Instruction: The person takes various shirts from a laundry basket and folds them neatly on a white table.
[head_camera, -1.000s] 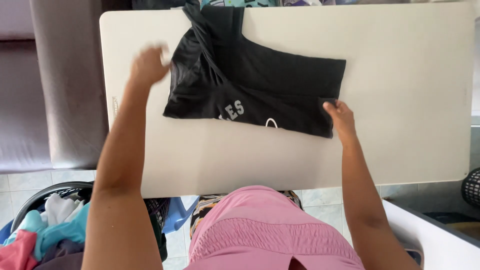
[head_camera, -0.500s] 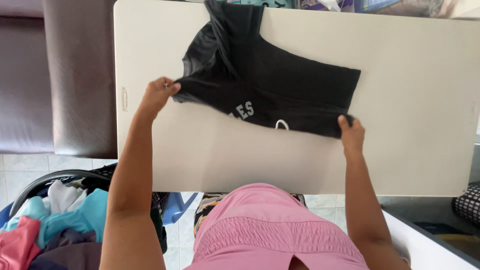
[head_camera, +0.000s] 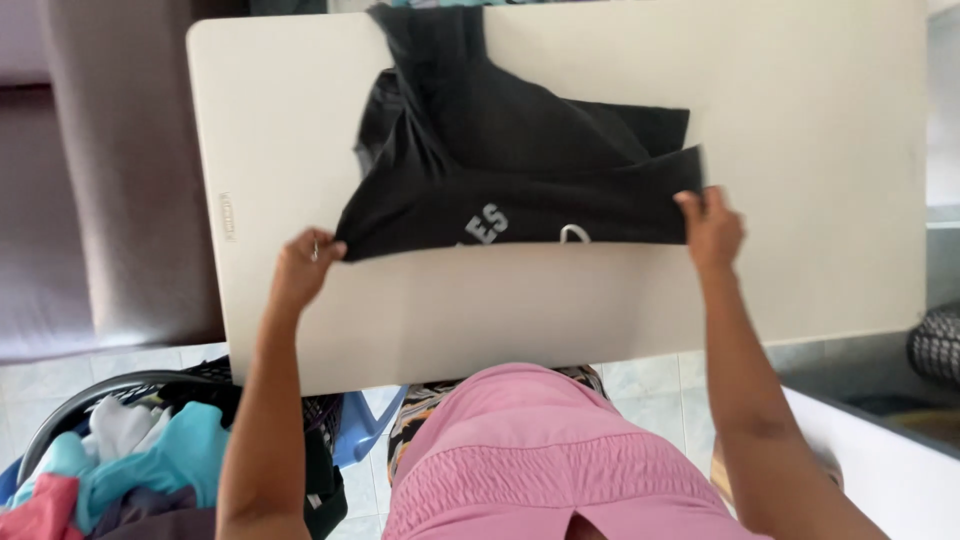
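Observation:
A black T-shirt (head_camera: 520, 150) with pale print on its near edge lies on a white folding table (head_camera: 780, 120). My left hand (head_camera: 303, 262) pinches the shirt's near left corner. My right hand (head_camera: 712, 225) grips its near right corner. Between the two hands the near edge is lifted and stretched taut, while the far part of the shirt stays bunched on the table and hangs over the far edge.
A dark laundry basket (head_camera: 120, 450) full of coloured clothes stands on the tiled floor at my lower left. A brown sofa (head_camera: 120, 170) runs along the table's left side. A black mesh basket (head_camera: 938, 345) sits at the right edge.
My left hand took hold of the shirt's left corner and pulled it toward me. Both hands have raised the near edge and drawn it nearer the table's front.

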